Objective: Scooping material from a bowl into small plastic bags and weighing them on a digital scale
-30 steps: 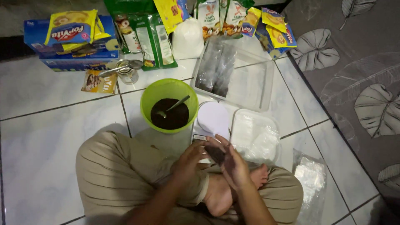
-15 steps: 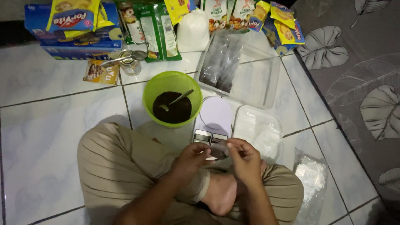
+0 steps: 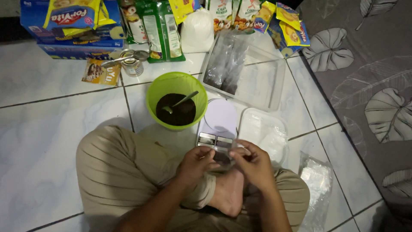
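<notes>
Seated cross-legged on the tiled floor (image 3: 56,141), a person's left hand (image 3: 195,163) and right hand (image 3: 253,165) meet, fingers pinching a small clear plastic bag (image 3: 223,155) beside a kitchen scale (image 3: 218,124).

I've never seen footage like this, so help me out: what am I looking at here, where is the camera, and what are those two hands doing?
There is no machine here. A camera worn on a person's head looks down at their own lap as they sit cross-legged on a white tiled floor. The left hand and right hand meet over something small and clear, too small to identify. Just ahead sits a small kitchen scale, beside a green bowl of dark powder with a spoon in it. Clear plastic containers, a tin can and food packets lie beyond.
</notes>
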